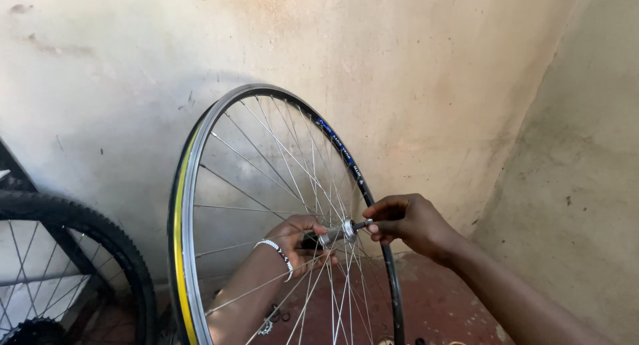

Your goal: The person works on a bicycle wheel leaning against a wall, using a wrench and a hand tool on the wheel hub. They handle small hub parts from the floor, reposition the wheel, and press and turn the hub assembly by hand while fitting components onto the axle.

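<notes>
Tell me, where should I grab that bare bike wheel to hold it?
Probably the hub in the middle. The wheel stands upright, its axle sticking out both sides, so come from each side like the left hand and right hand, with your grip clear of the thin spokes.

bare wheel standing upright before the wall | hub sitting at its centre | left hand lying at 9 o'clock of hub, behind spokes | right hand at 3 o'clock, on axle end | tyred wheel standing at 9 o'clock of bare wheel
</notes>
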